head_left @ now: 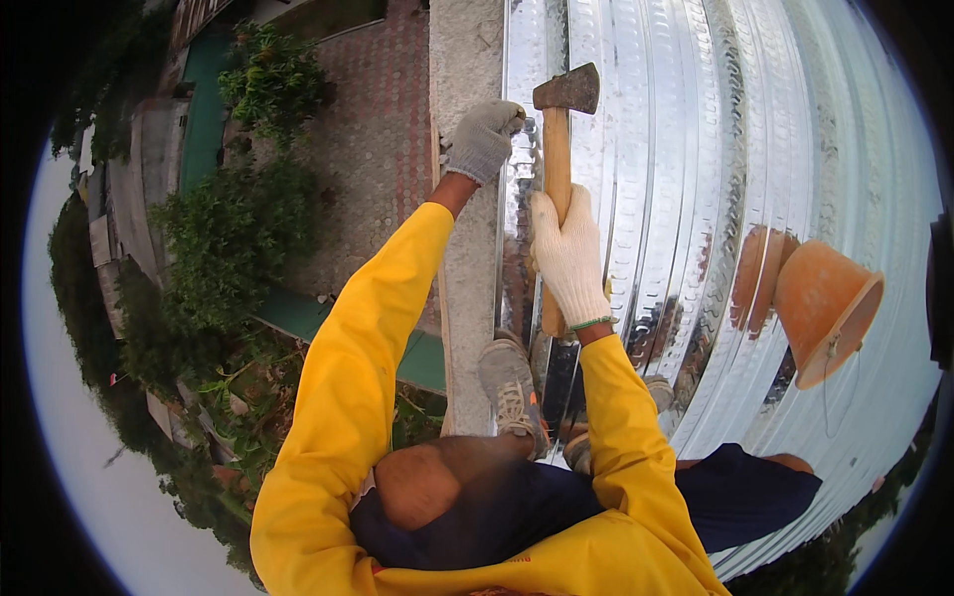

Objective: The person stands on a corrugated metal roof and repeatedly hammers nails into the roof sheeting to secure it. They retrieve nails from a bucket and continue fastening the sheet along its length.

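Observation:
In my right hand (568,253), which wears a white knit glove, is a hatchet (556,159) with a pale wooden handle and a dark metal head. My fingers wrap the handle's lower half, and the head points away from me over the metal sheet. My left hand (484,139), in a grey glove, is closed at the left edge of the shiny ribbed metal roofing (686,129), where it meets a concrete ledge (467,248). Its fingertips are pinched together; whatever they hold is too small to make out. The hatchet head is just right of that hand.
An orange bucket (827,310) with a wire handle lies tilted on the roofing at the right. My shoe (512,387) rests by the ledge. Left of the ledge is a drop to a paved yard (368,129) with trees (234,214) and a green strip.

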A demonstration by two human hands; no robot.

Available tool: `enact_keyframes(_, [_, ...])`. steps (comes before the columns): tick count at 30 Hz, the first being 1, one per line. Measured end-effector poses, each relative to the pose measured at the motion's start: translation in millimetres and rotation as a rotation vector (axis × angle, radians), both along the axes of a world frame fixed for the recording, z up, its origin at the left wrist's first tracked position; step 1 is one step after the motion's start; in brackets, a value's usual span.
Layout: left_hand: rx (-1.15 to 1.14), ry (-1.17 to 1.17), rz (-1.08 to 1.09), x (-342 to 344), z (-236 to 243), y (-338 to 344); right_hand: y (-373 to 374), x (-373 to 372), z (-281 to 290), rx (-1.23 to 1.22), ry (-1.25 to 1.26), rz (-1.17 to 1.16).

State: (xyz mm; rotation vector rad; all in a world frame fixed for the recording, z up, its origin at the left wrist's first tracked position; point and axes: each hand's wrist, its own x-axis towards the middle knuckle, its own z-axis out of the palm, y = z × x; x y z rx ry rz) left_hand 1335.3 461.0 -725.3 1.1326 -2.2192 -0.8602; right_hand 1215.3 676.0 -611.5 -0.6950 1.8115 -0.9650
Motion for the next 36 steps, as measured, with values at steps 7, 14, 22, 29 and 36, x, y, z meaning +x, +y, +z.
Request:
enact_keyframes(7, [-0.063, -0.085, 0.016, -2.0, -5.8, 4.0, -6.5, -16.2, 18.6, 0.040, 0.095, 0.094])
enact_keyframes(14, [-0.071, -0.053, 0.032, -1.8, -6.5, 10.5, -4.8, -2.5, 22.1, -0.103, 0.039, -0.062])
enact_keyframes(22, [-0.100, -0.118, -0.002, -3.9, -9.3, 6.3, -1.0, -24.9, 34.3, -0.163, 0.187, -0.067])
enact_keyframes(29, [-0.051, -0.052, 0.004, 0.2, -9.2, 7.6, -9.5, -2.5, 26.7, 0.023, 0.121, 0.049])
enact_keyframes(36, [-0.050, -0.148, -0.024, -1.0, -13.4, 3.1, 3.9, -17.6, 35.4, -0.270, 0.169, -0.122])
